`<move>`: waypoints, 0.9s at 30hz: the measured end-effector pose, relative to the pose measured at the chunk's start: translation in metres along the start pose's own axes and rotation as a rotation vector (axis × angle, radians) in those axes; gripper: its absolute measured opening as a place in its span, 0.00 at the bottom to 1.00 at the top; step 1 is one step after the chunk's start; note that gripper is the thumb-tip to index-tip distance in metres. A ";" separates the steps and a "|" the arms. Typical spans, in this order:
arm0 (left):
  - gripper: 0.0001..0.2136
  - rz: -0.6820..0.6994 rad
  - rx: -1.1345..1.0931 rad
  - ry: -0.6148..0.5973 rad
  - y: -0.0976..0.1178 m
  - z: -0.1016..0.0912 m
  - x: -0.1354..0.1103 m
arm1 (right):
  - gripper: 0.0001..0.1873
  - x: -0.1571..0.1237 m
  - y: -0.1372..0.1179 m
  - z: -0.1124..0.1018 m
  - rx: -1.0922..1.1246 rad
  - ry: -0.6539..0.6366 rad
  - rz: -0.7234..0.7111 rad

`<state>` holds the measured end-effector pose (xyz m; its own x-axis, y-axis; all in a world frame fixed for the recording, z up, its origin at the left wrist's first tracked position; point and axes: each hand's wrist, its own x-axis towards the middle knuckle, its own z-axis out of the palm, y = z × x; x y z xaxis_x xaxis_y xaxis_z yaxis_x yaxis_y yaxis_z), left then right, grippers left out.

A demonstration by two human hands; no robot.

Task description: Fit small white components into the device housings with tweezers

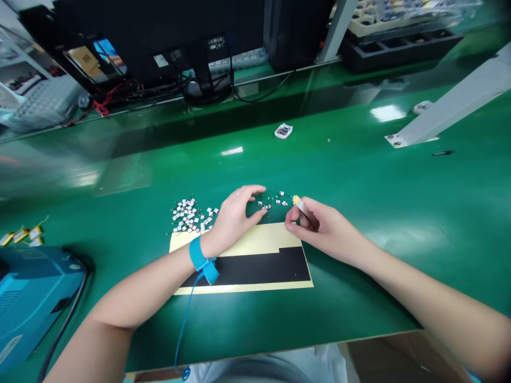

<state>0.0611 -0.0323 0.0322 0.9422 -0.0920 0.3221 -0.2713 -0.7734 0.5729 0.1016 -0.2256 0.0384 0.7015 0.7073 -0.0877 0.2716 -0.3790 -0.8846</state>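
Note:
My right hand (pixel 315 226) is closed around a small silver pouch battery (pixel 300 204) with a yellow end, its lower part hidden by my fingers. My left hand (pixel 239 213) hovers with thumb and fingers apart beside several tiny white-and-dark components (pixel 278 202); nothing shows between its fingers. A blue wrist strap (pixel 197 254) with a thin cord circles my left wrist. Left of that hand lies a pile of small white square parts with short leads (pixel 187 215). Below both hands is a pale yellow sheet (pixel 255 239) with black adhesive strip (pixel 255 267) on it.
Several yellow-ended batteries (pixel 21 234) lie at left behind a blue machine (pixel 38 298) with a black cable. A white device piece (pixel 283 131) sits farther back. A metal post (pixel 451 101) stands at right, near a black pen (pixel 443 153). A monitor (pixel 159 37) backs the bench.

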 end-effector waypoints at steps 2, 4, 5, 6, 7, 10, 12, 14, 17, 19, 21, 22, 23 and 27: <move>0.20 0.018 0.250 -0.086 -0.010 -0.021 0.011 | 0.06 -0.002 -0.002 0.001 -0.113 -0.033 -0.023; 0.16 -0.019 0.451 -0.238 -0.019 -0.045 0.020 | 0.07 -0.004 -0.005 0.003 -0.219 -0.059 -0.058; 0.13 -0.078 0.519 -0.339 -0.023 -0.055 0.022 | 0.07 -0.004 -0.006 0.005 -0.266 -0.069 -0.077; 0.10 -0.151 0.567 -0.437 -0.026 -0.064 0.024 | 0.07 -0.005 -0.006 0.006 -0.307 -0.080 -0.096; 0.08 -0.223 0.600 -0.520 -0.028 -0.071 0.025 | 0.07 -0.005 -0.007 0.007 -0.345 -0.094 -0.111; 0.07 -0.314 0.636 -0.637 -0.031 -0.078 0.026 | 0.06 -0.006 -0.008 0.009 -0.442 -0.135 -0.138; 0.07 -0.288 0.617 -0.647 -0.030 -0.077 0.025 | 0.04 -0.006 -0.008 0.009 -0.490 -0.152 -0.143; 0.08 -0.268 0.570 -0.660 -0.028 -0.076 0.025 | 0.03 -0.006 -0.009 0.008 -0.522 -0.164 -0.146; 0.08 -0.264 0.521 -0.677 -0.023 -0.077 0.024 | 0.03 -0.005 -0.010 0.008 -0.550 -0.175 -0.151; 0.07 -0.269 0.531 -0.690 -0.021 -0.077 0.024 | 0.03 -0.005 -0.010 0.008 -0.561 -0.178 -0.153; 0.06 -0.265 0.538 -0.702 -0.019 -0.076 0.023 | 0.04 -0.005 -0.009 0.009 -0.568 -0.181 -0.156; 0.06 -0.261 0.539 -0.705 -0.018 -0.074 0.022 | 0.04 -0.005 -0.008 0.009 -0.571 -0.182 -0.157; 0.05 -0.256 0.538 -0.706 -0.017 -0.073 0.022 | 0.04 -0.004 -0.008 0.009 -0.573 -0.183 -0.159; 0.02 -0.219 0.523 -0.700 -0.017 -0.073 0.021 | 0.04 -0.005 -0.007 0.009 -0.574 -0.180 -0.156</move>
<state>0.0708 0.0243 0.0840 0.9126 -0.1377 -0.3850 -0.1089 -0.9894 0.0958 0.0903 -0.2207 0.0405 0.5161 0.8510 -0.0972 0.7081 -0.4878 -0.5106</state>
